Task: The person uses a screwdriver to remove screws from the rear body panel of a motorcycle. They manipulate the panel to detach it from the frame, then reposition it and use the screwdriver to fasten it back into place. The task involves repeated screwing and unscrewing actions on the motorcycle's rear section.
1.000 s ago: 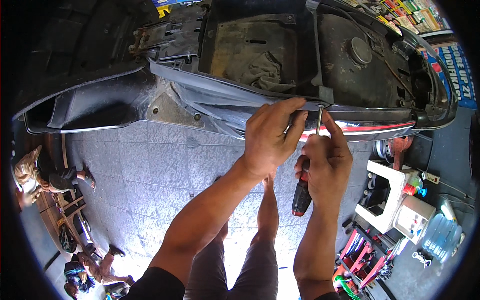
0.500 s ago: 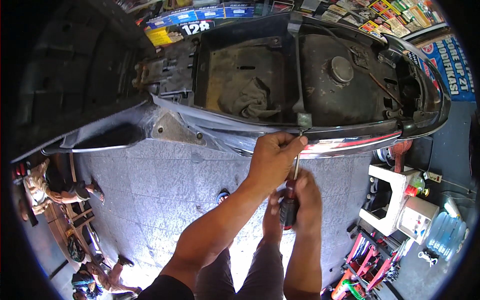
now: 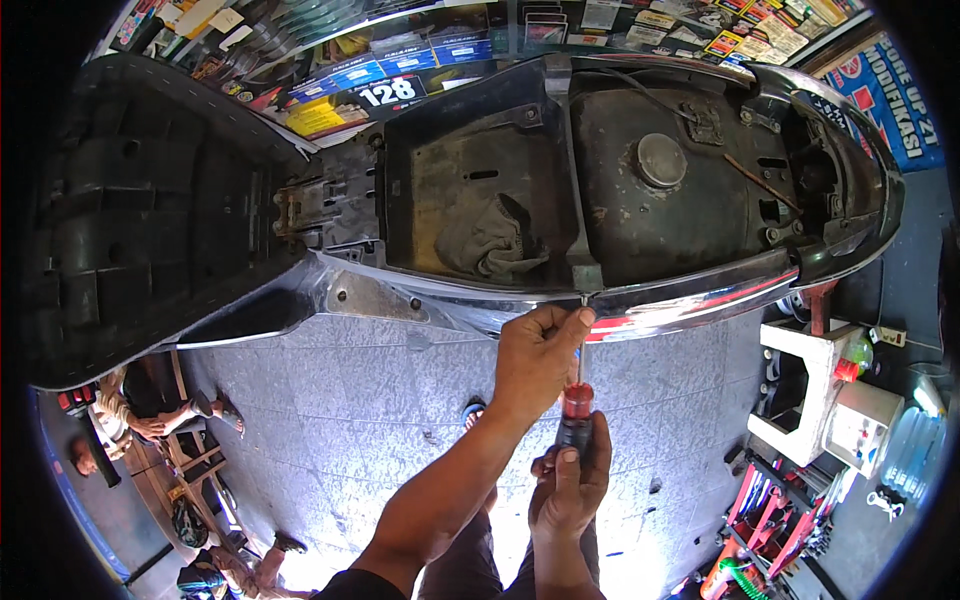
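screwdriver [image 3: 577, 405]: one, spans left hand [image 3: 538, 362] to right hand [image 3: 568, 490], against one scooter [image 3: 635, 235]
left hand: pinched on shaft
right hand: curled round handle

The one fisheye sits up on the worker's head, peering down over both forearms [image 3: 450, 485] at the scooter body [image 3: 620, 225] close in front, wide enough to take in floor [image 3: 340, 420] on either side

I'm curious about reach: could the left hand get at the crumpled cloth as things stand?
Probably yes: the crumpled cloth lies in an uncovered compartment close to the left hand, though its fingers are at the screwdriver shaft.
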The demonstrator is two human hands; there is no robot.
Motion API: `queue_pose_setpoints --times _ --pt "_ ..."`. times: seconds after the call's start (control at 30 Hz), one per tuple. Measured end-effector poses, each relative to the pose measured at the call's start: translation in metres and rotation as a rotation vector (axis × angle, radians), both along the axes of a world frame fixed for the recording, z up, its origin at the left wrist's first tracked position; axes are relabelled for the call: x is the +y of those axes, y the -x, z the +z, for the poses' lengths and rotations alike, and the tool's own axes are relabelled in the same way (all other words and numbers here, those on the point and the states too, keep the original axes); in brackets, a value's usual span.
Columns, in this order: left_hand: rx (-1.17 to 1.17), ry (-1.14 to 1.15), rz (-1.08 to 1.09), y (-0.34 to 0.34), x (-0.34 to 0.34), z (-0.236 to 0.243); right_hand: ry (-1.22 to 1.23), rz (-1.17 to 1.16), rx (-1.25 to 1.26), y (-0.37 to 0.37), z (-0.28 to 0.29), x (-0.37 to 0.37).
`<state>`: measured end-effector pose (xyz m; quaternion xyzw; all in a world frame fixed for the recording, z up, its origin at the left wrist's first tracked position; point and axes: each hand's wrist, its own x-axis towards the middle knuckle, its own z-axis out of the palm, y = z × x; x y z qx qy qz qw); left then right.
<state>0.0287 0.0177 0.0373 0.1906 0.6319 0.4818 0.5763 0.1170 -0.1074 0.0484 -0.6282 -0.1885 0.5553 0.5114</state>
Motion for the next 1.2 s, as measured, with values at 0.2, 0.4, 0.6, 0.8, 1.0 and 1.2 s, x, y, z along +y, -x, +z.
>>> queue_pose_setpoints --times 0.2,0.4,0.6,0.8,1.0,1.2 --pt "0.138 -0.122 0.754 0.07 -0.04 -0.075 0.081 -0.01 0.37 -0.015 0.005 0.004" --pt "-0.339 -0.506 0.728 0.269 0.011 -0.14 0.047 0.127 0.029 -0.017 0.004 0.005" --pt "-0.6 -0.8 0.383 0.294 0.008 -0.181 0.319 0.139 1.066 -0.044 -0.002 0.014" --pt "-0.561 -0.853 0.184 0.27 0.015 -0.168 0.274 0.258 0.647 -0.022 0.027 0.037" --pt "-0.667 -0.788 0.398 0.273 0.01 -0.177 0.193 0.213 1.22 -0.035 0.008 0.039" --pt "-0.501 -0.648 0.534 0.273 0.011 -0.172 0.137 0.439 0.523 -0.05 -0.009 0.042"
